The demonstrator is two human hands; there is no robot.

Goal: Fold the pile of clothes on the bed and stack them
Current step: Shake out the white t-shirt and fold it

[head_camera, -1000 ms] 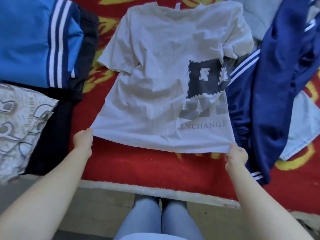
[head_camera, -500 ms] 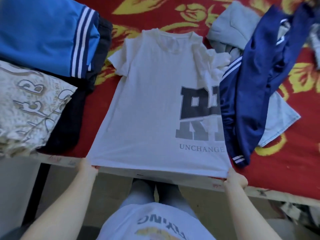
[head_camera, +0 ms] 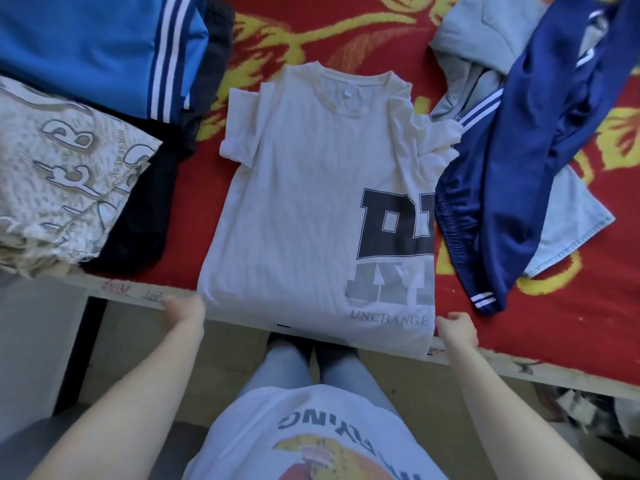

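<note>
1. My left hand [head_camera: 185, 308] grips the lower left corner of the white T-shirt [head_camera: 304, 209], with my fingers curled around the hem.
2. My right hand [head_camera: 455, 329] holds the lower right corner of the same hem, fingers curled in against the cloth.
3. The T-shirt lies spread on the bed [head_camera: 571, 323], collar away from me, and its hem hangs just over the near edge.
4. The dark block print stops at the shirt's right edge, and the right sleeve is bunched up there.
5. A navy striped garment [head_camera: 512, 174] lies crumpled just beside the shirt on the right and touches the bunched sleeve.
6. A pale blue garment [head_camera: 474, 46] lies partly under the navy one.
7. On the left, well apart from the shirt, sit folded clothes: a bright blue striped piece [head_camera: 86, 46] and a beige lettered piece [head_camera: 59, 174], both on top of a dark garment [head_camera: 145, 220].
</note>
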